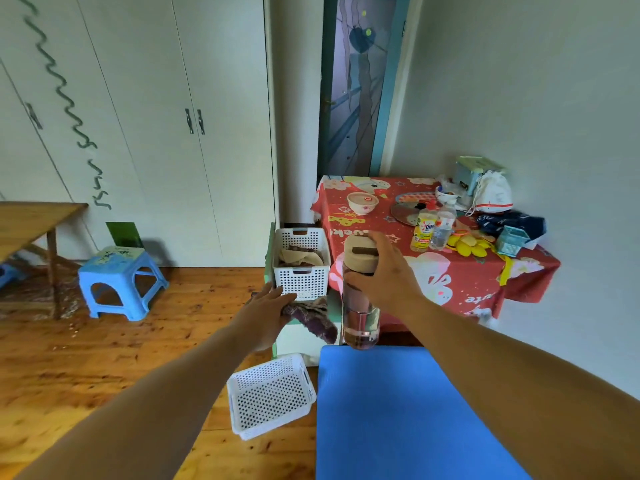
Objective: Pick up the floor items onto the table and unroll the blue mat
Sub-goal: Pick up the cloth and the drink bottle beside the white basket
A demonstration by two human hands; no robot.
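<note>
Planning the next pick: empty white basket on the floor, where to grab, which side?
On the white basket, probably the short right wall's handle slot, coming from above: the opening faces up, slightly tilted, and nothing lies inside.

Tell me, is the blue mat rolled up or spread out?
Spread out: the blue mat lies flat on the floor, no roll showing.

Blue mat (398, 410): spread flat on the floor.
Clear bottle (360, 317), beige lid, pinkish liquid: upright, off the floor, gripped near its top by the right hand (384, 275).
Purple striped cloth (311, 318): hanging limp, touched by the left hand (266, 313).
White perforated basket (270, 396): empty, on the floor just beside the mat.
</note>
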